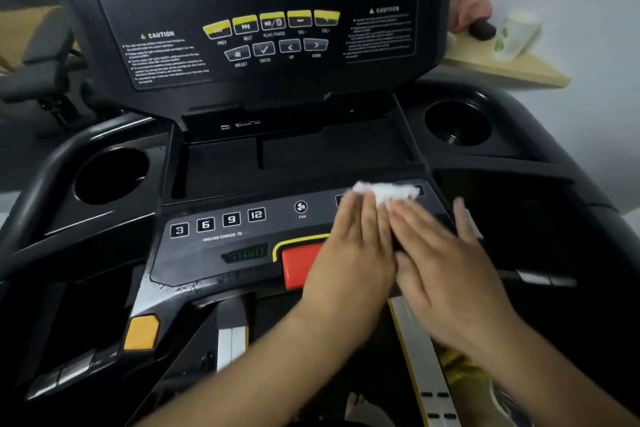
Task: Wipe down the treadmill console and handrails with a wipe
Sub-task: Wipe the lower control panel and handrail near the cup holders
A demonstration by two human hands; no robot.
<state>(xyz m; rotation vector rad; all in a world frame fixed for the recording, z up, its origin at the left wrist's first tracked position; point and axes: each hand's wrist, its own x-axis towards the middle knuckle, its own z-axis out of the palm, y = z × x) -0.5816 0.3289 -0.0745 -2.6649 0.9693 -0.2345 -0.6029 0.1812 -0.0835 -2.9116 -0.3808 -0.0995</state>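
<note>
Wipe-down of a treadmill console (263,87), head view. White wipe (384,191) lies crumpled on the lower control strip (214,243), right of the fan button (300,207) and beyond the red stop button (299,263). Its long axis runs left to right along the strip.

Left hand (349,253) and right hand (446,263) lie side by side, palms down, reaching forward so that the wipe sits under the fingertips. Grip of each hand is released: the fingers are straight and flat, pressing the wipe onto the panel rather than pinching it. The right hand is blurred, so its exact contact with the wipe is uncertain. The left fingers cover the wipe's left end and the right fingers its near right edge; neither hand is clearly the nearer.

Incline buttons (218,222), marked 3, 6, 9 and 12, lie well to the left of the wipe, roughly in line with its long axis. A sideways sweep to the left would probably reach them. Upper display panel (263,10), left cup holder (110,175) and left handrail (31,191) lie away from the hands.
</note>
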